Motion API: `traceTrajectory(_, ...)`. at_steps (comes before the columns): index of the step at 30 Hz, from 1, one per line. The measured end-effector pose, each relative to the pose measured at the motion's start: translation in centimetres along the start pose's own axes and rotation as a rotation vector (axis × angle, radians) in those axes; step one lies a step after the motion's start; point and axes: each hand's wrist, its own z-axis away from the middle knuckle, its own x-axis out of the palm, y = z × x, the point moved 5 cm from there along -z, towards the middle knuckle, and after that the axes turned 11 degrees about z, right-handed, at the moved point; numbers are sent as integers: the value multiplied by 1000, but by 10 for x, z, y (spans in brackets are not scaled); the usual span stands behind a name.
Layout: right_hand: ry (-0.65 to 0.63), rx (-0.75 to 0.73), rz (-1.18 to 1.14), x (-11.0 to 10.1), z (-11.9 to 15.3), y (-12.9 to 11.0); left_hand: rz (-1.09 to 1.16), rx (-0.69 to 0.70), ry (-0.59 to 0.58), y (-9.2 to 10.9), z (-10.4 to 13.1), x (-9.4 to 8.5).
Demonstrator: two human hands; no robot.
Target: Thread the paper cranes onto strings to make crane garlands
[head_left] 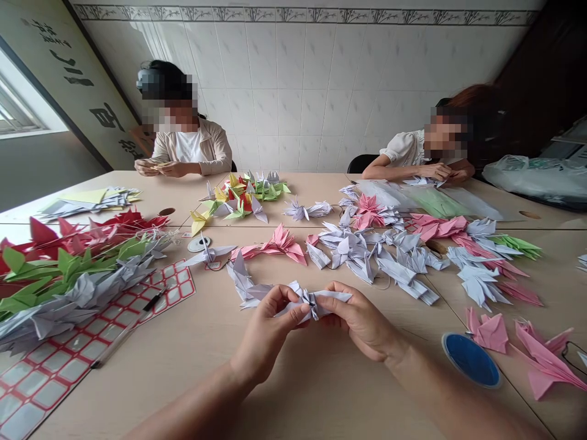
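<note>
Near the front middle of the table, my left hand (270, 330) and my right hand (364, 318) both pinch a folded white paper crane (310, 299), one hand at each side. Its wings stretch sideways between my fingers, and a thin dark cord shows at its middle. Just beyond my left hand lies a string of white cranes (243, 280) that reaches toward the held one; whether they are joined is hidden. Pink cranes (279, 243) lie behind it, and a large pile of white cranes (351, 250) spreads to the right.
Red, green and white cranes (82, 263) cover the left, over a red-bordered label sheet (178, 287) with a pen (128, 327). A blue round lid (471, 359) and pink cranes (545, 354) lie right. Across the table (220, 373) sit two people (192, 146) (408, 153), handling paper.
</note>
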Motion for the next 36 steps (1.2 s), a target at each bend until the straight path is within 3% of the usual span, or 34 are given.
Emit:
traceTrajectory(13,-28,25,-33,1,0,0,-67,-72,7,0,0,-1)
traceTrajectory(29,-86,-13,86,4,1,3,-140,85,18,2,2,2)
traceTrajectory(36,-83,-81,154,4,1,-1,-196,47,-22,3,7,8)
